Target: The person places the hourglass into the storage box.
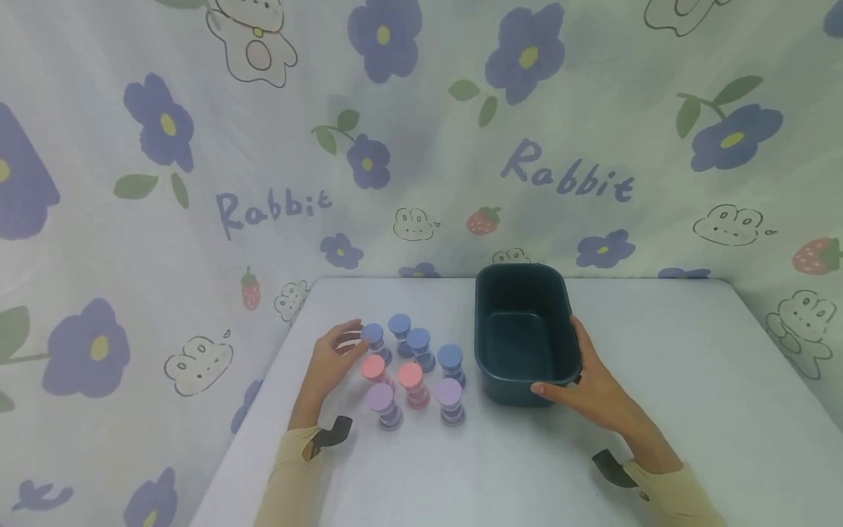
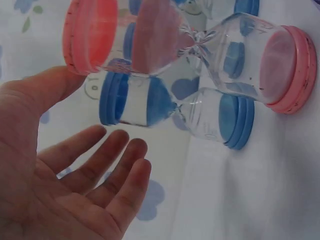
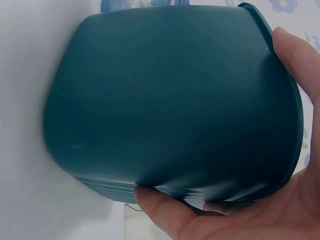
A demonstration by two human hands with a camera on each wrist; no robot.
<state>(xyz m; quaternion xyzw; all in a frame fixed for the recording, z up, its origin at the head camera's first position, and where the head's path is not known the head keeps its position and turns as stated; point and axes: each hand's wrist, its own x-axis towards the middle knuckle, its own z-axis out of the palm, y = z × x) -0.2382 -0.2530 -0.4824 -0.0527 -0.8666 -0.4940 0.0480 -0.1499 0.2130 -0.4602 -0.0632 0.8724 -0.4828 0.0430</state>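
Several blue hourglasses, two pink and two purple ones stand upright in a group on the left half of the table. My left hand (image 1: 337,353) is beside the leftmost blue hourglass (image 1: 372,335), its fingers spread and loosely bent. In the left wrist view, this blue hourglass (image 2: 165,106) and a pink hourglass (image 2: 287,70) are close to the hand, and nothing is gripped. My right hand (image 1: 596,388) grips the dark teal bin (image 1: 514,391) at its near right corner. Its thumb lies over the rim, while the fingers (image 3: 167,210) hold the side wall.
Two purple hourglasses, one on the left (image 1: 382,400) and one on the right (image 1: 451,395), stand nearest the front. Another blue hourglass (image 1: 451,359) is close to the bin's left wall. A patterned curtain (image 1: 421,146) hangs behind the white table (image 1: 500,468).
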